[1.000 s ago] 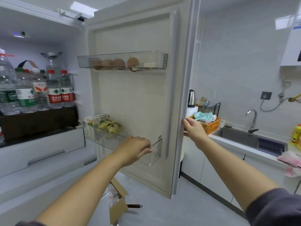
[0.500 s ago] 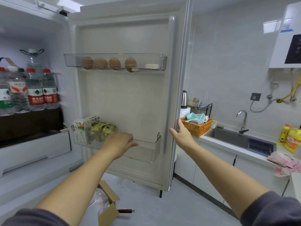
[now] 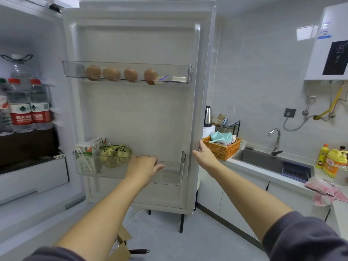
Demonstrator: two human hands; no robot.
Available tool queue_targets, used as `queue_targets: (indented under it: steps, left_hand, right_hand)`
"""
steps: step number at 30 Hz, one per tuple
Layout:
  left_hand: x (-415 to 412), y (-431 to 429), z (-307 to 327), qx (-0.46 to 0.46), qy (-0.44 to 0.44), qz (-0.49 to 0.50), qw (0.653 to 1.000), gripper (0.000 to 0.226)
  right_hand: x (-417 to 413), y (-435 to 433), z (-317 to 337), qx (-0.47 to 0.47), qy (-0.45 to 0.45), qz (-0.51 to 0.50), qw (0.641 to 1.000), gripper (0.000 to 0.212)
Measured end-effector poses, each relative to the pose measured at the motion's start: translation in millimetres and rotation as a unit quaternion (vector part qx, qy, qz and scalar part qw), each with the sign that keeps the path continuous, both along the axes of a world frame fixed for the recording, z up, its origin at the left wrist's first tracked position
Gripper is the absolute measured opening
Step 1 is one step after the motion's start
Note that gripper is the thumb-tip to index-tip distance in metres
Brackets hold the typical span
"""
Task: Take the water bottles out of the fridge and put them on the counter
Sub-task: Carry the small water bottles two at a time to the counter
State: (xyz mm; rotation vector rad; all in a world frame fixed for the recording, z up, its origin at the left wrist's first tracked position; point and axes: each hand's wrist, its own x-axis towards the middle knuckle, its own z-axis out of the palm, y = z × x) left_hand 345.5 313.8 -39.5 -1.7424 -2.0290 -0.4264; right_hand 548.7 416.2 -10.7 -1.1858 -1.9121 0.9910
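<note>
Water bottles (image 3: 21, 107): we count two red-capped, red-labelled ones standing upright and touching on a fridge shelf (image 3: 28, 146) at far left, with more bottles cut off by the frame edge beside them and a large clear jug (image 3: 18, 67) behind.

Fridge door (image 3: 139, 117): we log it as swung wide open, inner side towards us.
- Upper door bin (image 3: 178, 72): four brown eggs (image 3: 111, 73) in a row.
- Lower door bin (image 3: 170, 175): drink cartons (image 3: 88, 148) and yellow-green packets (image 3: 115, 153) at its left end.

Left hand (image 3: 143, 166): fingers relaxed and loosely spread, holding nothing, in front of the lower bin's front wall; we cannot tell whether it touches.

Right hand (image 3: 204, 155): flat, thumb up, at the door's outer edge, gripping nothing.

Counter (image 3: 261, 175): right of the door, well apart from the bottles. We note a wicker basket (image 3: 221, 148) of cloths, a steel sink (image 3: 263, 160) with faucet (image 3: 275, 140), yellow detergent bottles (image 3: 334, 162) and a pink cloth (image 3: 326, 192).
</note>
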Motion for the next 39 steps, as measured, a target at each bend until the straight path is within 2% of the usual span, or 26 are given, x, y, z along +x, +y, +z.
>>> queue_targets:
  steps: [4, 10, 18, 32, 39]
  left_hand:
    - [-19.1, 6.4, -4.8, 0.02, -0.036, -0.026, 0.999, 0.034]
    - [-36.2, 10.4, -7.8, 0.051, -0.011, 0.019, 0.998, 0.033]
    - [-35.5, 14.8, -8.1, 0.064, -0.004, 0.02, 0.998, 0.032]
    - [-28.2, 17.6, -7.4, 0.074, -0.02, 0.032, 0.997, 0.033]
    - [-23.0, 8.8, -7.9, 0.064, 0.011, 0.067, 0.996, 0.031]
  right_hand:
    - [-3.6, 7.0, 2.4, 0.001, -0.015, 0.003, 1.0, 0.069]
    - [-15.2, 6.6, -8.3, 0.054, -0.076, 0.025, 0.995, 0.082]
    - [-18.9, 7.3, -14.4, 0.058, -0.103, 0.043, 0.992, 0.095]
    - [-18.2, 17.1, -18.4, 0.052, -0.092, 0.053, 0.993, 0.093]
    - [-15.5, 8.7, -17.2, 0.07, -0.112, 0.046, 0.99, 0.093]
